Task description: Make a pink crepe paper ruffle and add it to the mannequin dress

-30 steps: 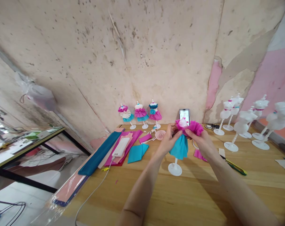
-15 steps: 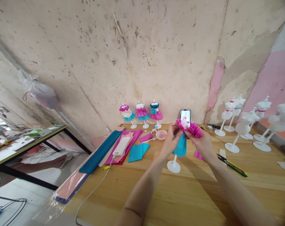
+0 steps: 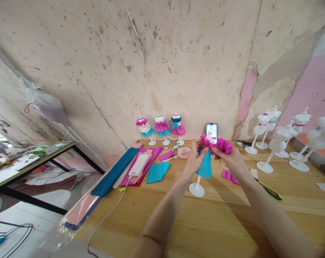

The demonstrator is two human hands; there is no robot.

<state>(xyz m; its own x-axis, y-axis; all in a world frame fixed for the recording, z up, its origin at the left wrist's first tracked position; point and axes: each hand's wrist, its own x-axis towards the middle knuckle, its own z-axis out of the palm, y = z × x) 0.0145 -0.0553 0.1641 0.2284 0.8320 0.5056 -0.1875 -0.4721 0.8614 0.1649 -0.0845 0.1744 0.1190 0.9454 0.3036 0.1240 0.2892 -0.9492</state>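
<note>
A small white dress form on a round base (image 3: 196, 190) stands before me, wearing a blue crepe paper skirt (image 3: 204, 165). Around its upper body runs a magenta ruffled crepe paper strip (image 3: 223, 145), whose loose end sticks out to the right. My left hand (image 3: 196, 156) closes on the strip at the form's left side, thumb in front at the waist. My right hand (image 3: 228, 157) pinches the lower edge of the strip between thumb and fingers. Behind the form a phone (image 3: 212, 132) with a lit screen leans upright.
Three dressed forms (image 3: 161, 128) stand by the wall; several bare white forms (image 3: 282, 141) are at right. A utility knife (image 3: 271, 190) and magenta paper piece (image 3: 230, 176) lie near my right arm. Left are crepe paper sheets (image 3: 116, 170), a white power bank (image 3: 139, 165) and a pink bowl (image 3: 183, 153).
The dress form's base has shifted slightly left. The magenta strip's loose end now reaches a little further right, with my right hand still pinching it.
</note>
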